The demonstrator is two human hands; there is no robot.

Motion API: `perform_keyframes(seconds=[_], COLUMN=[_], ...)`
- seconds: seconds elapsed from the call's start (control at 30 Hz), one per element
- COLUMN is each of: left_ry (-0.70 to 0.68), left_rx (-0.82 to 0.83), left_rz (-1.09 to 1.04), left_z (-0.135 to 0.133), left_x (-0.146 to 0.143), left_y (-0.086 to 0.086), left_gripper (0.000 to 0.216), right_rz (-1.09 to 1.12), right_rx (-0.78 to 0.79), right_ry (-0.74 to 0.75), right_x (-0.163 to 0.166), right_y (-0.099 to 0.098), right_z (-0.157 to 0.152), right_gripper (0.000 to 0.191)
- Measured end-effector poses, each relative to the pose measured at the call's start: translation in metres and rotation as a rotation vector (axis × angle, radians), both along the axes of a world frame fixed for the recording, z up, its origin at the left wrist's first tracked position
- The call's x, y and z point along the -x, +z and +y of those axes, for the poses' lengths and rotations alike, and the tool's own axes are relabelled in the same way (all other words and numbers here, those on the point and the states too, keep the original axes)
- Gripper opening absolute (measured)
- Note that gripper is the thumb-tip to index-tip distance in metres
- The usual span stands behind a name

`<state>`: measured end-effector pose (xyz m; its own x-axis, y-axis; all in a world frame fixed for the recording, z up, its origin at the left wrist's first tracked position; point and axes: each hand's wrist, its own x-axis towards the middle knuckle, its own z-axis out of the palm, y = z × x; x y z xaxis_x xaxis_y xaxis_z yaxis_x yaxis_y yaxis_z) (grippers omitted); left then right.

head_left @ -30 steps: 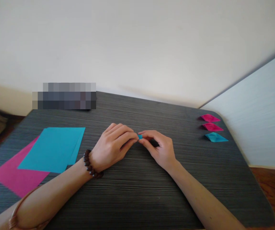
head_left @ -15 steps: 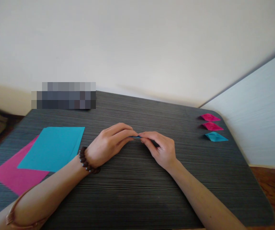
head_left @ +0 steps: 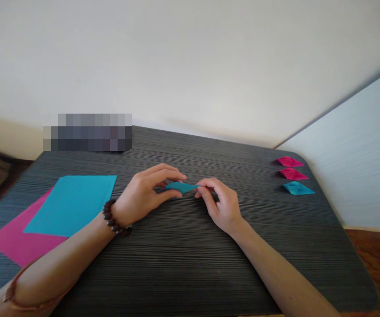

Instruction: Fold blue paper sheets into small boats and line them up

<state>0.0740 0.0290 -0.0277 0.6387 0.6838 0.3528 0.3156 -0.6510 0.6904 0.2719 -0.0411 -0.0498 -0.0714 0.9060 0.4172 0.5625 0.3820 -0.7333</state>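
Over the middle of the dark striped table (head_left: 190, 264), both my hands pinch a small folded blue paper piece (head_left: 180, 187). My left hand (head_left: 145, 193), with a dark bead bracelet at the wrist, grips the left end between thumb and fingers. My right hand (head_left: 221, 202) pinches the pointed right end. The piece is stretched into a long flat boat-like shape between them, just above the tabletop.
A stack of blue paper sheets (head_left: 72, 204) lies on a pink sheet (head_left: 18, 244) at the left. Two pink folded boats (head_left: 291, 162) (head_left: 293, 174) and a blue folded boat (head_left: 297, 188) sit at the right back corner. A white panel (head_left: 358, 158) stands to the right.
My hands have drawn apart, the left one moving left. The blue piece, earlier a tiny bit between touching fingertips, now shows as a long stretched shape.
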Motion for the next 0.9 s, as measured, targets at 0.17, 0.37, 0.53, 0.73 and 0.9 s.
perform_keyframes(seconds=[0.17, 0.37, 0.53, 0.73, 0.9], left_ry=[-0.006, 0.031, -0.087, -0.232, -0.153], left_rx=[0.048, 0.213, 0.45, 0.55, 0.693], left_rz=[0.014, 0.063, 0.016, 0.118, 0.051], left_z=[0.0, -0.009, -0.009, -0.001, 0.003], left_x=[-0.003, -0.009, -0.01, -0.002, 0.001], left_y=[-0.001, 0.001, 0.0, 0.0, -0.004], left_gripper=[0.023, 0.016, 0.022, 0.022, 0.028], right_rz=[0.011, 0.009, 0.041, 0.177, 0.297], right_rx=[0.037, 0.027, 0.031, 0.088, 0.157], right_ry=[0.04, 0.012, 0.009, -0.009, -0.056], right_x=[0.0, 0.001, 0.001, 0.0, 0.0], right_y=[0.001, 0.002, 0.003, 0.0, -0.004], right_z=[0.0, 0.0, -0.001, -0.002, -0.001], right_gripper=[0.009, 0.007, 0.007, 0.006, 0.007])
